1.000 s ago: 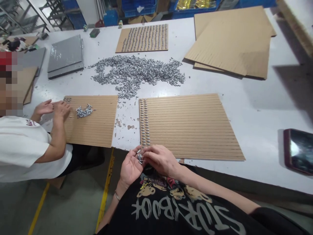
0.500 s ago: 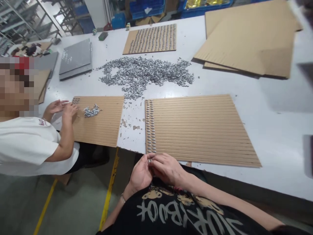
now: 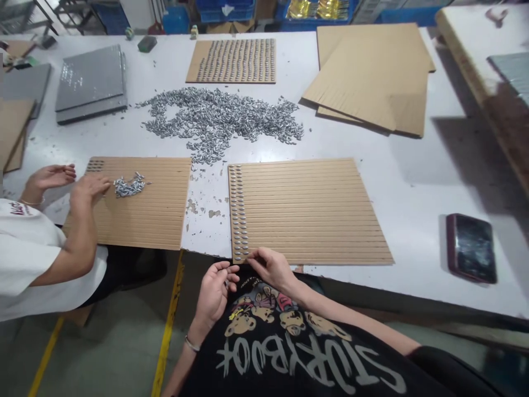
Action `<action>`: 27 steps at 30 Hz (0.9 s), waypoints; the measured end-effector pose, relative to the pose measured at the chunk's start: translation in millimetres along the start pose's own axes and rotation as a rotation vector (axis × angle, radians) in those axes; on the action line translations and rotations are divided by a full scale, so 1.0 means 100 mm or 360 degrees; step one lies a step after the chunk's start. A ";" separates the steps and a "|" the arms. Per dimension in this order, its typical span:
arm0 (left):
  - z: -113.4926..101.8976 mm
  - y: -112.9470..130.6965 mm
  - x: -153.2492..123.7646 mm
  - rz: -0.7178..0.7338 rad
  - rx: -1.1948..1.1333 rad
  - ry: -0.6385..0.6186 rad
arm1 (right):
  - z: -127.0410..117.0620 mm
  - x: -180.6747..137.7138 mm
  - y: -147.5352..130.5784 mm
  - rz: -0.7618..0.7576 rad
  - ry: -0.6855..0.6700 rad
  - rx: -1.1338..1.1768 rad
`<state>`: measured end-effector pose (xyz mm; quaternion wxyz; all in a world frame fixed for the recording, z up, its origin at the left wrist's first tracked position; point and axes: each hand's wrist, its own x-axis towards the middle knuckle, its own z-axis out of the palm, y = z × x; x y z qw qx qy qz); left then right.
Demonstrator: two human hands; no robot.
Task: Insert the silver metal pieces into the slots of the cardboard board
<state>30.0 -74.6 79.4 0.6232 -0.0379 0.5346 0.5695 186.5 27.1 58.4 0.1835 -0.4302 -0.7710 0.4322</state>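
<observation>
In front of me lies a grooved cardboard sheet (image 3: 309, 212). Along its left edge, two columns of small silver spindle-shaped metal pieces (image 3: 238, 209) sit in the grooves. My right hand (image 3: 270, 268) is at the sheet's near left corner, thumb and fingertips pinched together beside the lowest pieces. Whatever is in that pinch is too small to make out. Just left of it, off the table edge, my left hand (image 3: 215, 289) is turned palm up with curled fingers. A glint of a small metal piece (image 3: 226, 283) shows in it.
Beyond the sheet spreads a heap of loose metal pieces (image 3: 248, 118). At left, a co-worker's hand (image 3: 88, 187) works over another grooved sheet (image 3: 144, 220). A filled board (image 3: 235, 60), stacked cardboard (image 3: 372, 77), grey panels (image 3: 91, 82) and a dark box (image 3: 471, 248) rest on the table.
My hands have moved apart. The right has gone to the sheet's near left corner, while the left has dropped back to the left. My view has shifted right.
</observation>
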 end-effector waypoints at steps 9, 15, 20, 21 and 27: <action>-0.08 0.01 0.06 0.0004 -0.0051 -0.0011 | 0.11 0.04 -0.01 0.0051 -0.0104 -0.0571; -0.07 0.07 0.05 0.0047 -0.0124 -0.0046 | 0.05 0.08 -0.09 0.0231 -0.0170 -0.0299; 0.00 0.27 0.19 0.0107 -0.0253 -0.0036 | -0.23 0.28 -0.30 -0.0133 0.0102 0.0015; 0.02 0.34 0.27 0.0158 -0.0244 -0.0013 | -0.32 0.38 -0.31 -0.0218 0.0165 -0.0004; 0.15 0.81 0.95 0.0657 0.0690 0.0282 | -1.00 1.19 0.29 -0.0153 0.0384 -0.0220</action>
